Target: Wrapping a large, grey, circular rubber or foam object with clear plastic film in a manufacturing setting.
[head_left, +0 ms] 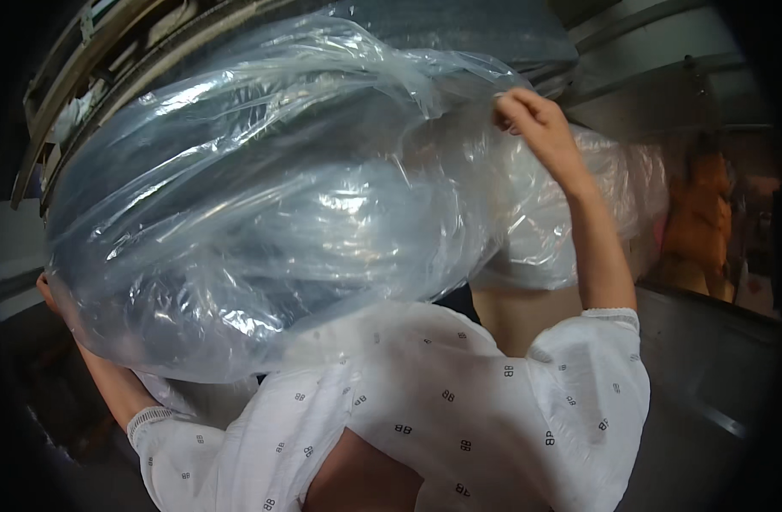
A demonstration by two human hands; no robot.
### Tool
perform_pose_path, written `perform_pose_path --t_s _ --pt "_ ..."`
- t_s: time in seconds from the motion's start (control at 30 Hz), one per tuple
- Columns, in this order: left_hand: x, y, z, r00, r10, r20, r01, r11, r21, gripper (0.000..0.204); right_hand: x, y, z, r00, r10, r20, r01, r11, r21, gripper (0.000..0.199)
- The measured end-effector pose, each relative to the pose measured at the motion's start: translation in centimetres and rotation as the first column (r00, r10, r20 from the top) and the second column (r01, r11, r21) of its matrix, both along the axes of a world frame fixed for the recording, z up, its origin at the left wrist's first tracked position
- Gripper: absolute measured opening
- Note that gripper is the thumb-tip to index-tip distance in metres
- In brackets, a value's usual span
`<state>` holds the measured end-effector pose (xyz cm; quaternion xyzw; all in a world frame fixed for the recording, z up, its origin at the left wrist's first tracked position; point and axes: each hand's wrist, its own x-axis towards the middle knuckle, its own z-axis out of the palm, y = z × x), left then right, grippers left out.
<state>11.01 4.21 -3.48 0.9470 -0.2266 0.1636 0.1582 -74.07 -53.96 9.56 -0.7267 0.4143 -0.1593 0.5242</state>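
Observation:
A large sheet of clear, shiny plastic film [323, 213], perhaps an opened bag, billows in front of me and covers most of the left and middle of the view. My right hand [532, 119] is raised at its far right edge, fingers curled closed on the film. At the near left edge my left hand [48, 294] touches the film from the outside; most of its fingers are hidden there. The film's near edge hangs against my white patterned shirt. Dark shapes show through it, too blurred to name.
More crumpled clear plastic [553, 213] lies to the right, above a tan surface [528, 316]. Something orange [703, 213] stands at the far right. Long wooden and metal edges [92, 94] curve along the upper left. A dark grey-blue surface [485, 30] is behind the film.

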Motion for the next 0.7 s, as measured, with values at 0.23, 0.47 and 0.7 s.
perform_pose_path --t_s 0.23,0.47,0.7 --pt "-5.3 -0.1 0.9 1.000 0.025 -0.006 -0.025 0.999 0.024 0.032 7.8 9.4 -7.0 0.991 -0.133 0.019 0.130 0.916 -0.379 0.041" --pt "-6.7 -2.1 5.1 0.995 0.075 0.060 -0.071 0.995 -0.063 0.032 12.7 11.2 -6.9 0.905 -0.304 0.299 0.408 0.821 -0.400 0.049" --pt "-10.3 -7.7 5.3 0.991 0.108 0.081 -0.087 0.971 -0.222 0.032 14.4 8.1 -7.3 0.900 -0.273 0.339 0.436 0.572 -0.695 0.027"
